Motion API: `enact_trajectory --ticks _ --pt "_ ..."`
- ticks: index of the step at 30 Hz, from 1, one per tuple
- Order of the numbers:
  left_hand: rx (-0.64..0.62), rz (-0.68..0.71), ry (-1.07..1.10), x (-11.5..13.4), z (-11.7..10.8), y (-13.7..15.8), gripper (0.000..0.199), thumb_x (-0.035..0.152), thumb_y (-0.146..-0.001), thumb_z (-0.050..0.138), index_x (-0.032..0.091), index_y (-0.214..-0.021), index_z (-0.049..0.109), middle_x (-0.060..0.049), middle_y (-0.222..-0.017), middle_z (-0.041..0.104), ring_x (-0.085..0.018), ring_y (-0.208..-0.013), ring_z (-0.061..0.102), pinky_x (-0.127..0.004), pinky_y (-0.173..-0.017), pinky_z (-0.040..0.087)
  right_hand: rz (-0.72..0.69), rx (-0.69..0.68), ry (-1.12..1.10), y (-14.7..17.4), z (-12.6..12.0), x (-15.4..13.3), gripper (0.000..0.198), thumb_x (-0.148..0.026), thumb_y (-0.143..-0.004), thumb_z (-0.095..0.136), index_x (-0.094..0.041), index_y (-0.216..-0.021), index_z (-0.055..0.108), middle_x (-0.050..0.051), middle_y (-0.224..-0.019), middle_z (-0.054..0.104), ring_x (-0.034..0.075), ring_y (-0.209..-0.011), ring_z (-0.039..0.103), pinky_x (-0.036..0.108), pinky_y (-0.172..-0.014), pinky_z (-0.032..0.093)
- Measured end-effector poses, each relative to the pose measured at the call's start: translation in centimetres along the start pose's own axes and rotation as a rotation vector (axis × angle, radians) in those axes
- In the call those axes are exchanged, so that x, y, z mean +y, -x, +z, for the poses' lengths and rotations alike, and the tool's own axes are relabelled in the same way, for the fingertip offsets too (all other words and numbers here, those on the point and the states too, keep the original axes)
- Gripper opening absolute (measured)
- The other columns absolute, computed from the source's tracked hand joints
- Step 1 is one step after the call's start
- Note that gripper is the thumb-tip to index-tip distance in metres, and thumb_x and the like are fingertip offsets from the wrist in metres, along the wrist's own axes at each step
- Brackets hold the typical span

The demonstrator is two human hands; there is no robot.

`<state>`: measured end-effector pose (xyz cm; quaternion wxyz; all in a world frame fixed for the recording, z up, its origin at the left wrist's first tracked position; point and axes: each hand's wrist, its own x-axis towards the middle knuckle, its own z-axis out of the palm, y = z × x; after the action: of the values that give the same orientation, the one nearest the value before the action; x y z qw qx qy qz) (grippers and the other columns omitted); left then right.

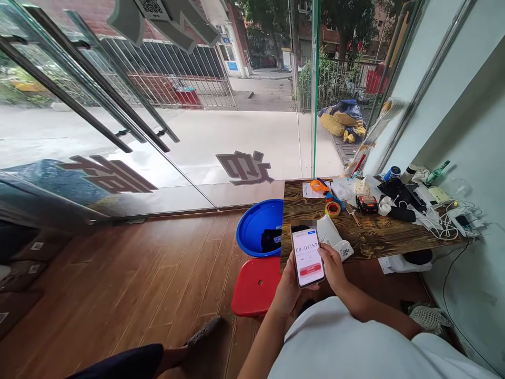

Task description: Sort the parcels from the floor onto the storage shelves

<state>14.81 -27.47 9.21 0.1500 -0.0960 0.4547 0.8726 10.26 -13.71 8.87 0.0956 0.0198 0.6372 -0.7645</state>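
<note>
A smartphone [307, 258] with a lit screen showing a timer at 00:01:57 and a red button is held upright in front of my body. My left hand [290, 287] is wrapped round its lower left side, with fingertips showing under its bottom edge. My right hand [333, 266] grips the right edge, its thumb at the screen's side; its other fingers are partly hidden. Just behind the phone, a white packet [331, 237] lies on the wooden table [371, 239].
Orange-handled scissors [319, 186], a roll of tape [332, 209], a tape measure [366, 203] and tangled white cables [444, 221] crowd the table. Left of it stand a blue basin [248, 226] and a red stool [254, 295]. A shoe [205, 330] rests on the floor before glass doors.
</note>
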Motion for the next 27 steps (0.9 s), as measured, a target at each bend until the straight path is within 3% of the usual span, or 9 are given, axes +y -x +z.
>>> enact_trajectory --ticks 3,10,17,20,24,27 --pt "0.022 0.006 -0.025 0.0 -0.1 0.0 0.093 0.079 -0.085 0.056 0.037 -0.165 0.032 -0.010 -0.162 0.051 -0.044 -0.129 0.061 -0.039 -0.058 0.064 0.016 0.009 -0.054 0.1 0.1 -0.1 0.041 -0.058 -0.080 0.064 -0.021 -0.096 0.075 0.006 -0.091 0.078 0.027 -0.089 0.070 0.038 -0.081 0.057" --pt "0.022 -0.014 -0.050 0.1 0.1 -0.1 0.087 0.075 -0.091 0.051 0.032 -0.165 0.033 -0.016 -0.159 0.053 -0.042 -0.126 0.063 -0.048 -0.082 0.064 -0.003 -0.017 -0.105 0.6 0.2 -0.2 0.038 -0.045 -0.075 0.068 -0.022 -0.104 0.076 0.005 -0.098 0.079 0.028 -0.093 0.071 0.040 -0.086 0.058" --pt "0.010 -0.001 -0.011 0.1 -0.2 -0.3 0.097 0.083 -0.082 0.058 0.032 -0.162 0.038 -0.016 -0.153 0.059 -0.044 -0.121 0.065 -0.044 -0.071 0.064 -0.022 -0.070 -0.101 0.8 -0.1 -0.3 0.044 -0.043 -0.072 0.064 -0.023 -0.109 0.074 0.005 -0.102 0.080 0.028 -0.098 0.071 0.042 -0.092 0.057" --pt "0.018 -0.014 -0.011 0.0 -0.2 -0.3 0.092 0.081 -0.087 0.054 0.033 -0.163 0.037 -0.015 -0.158 0.054 -0.042 -0.125 0.064 -0.047 -0.080 0.065 -0.025 -0.058 -0.107 0.8 -0.2 0.0 0.044 -0.045 -0.075 0.061 -0.022 -0.110 0.074 0.006 -0.102 0.079 0.029 -0.100 0.071 0.043 -0.094 0.056" --pt "0.063 -0.025 -0.053 -0.1 0.0 -0.2 0.085 0.074 -0.091 0.055 0.031 -0.162 0.040 -0.017 -0.153 0.058 -0.042 -0.127 0.063 -0.054 -0.094 0.061 -0.042 -0.083 -0.078 1.1 -0.5 0.5 0.047 -0.049 -0.079 0.064 -0.024 -0.118 0.070 0.007 -0.113 0.078 0.029 -0.107 0.070 0.043 -0.099 0.055" --pt "0.102 0.000 -0.086 0.2 0.3 -0.2 0.077 0.065 -0.092 0.061 0.030 -0.159 0.046 -0.016 -0.150 0.061 -0.042 -0.132 0.060 -0.057 -0.103 0.057 -0.089 -0.176 0.003 1.7 -0.9 0.5 0.069 -0.050 -0.075 0.076 -0.025 -0.136 0.058 0.009 -0.127 0.073 0.029 -0.115 0.068 0.045 -0.103 0.054"
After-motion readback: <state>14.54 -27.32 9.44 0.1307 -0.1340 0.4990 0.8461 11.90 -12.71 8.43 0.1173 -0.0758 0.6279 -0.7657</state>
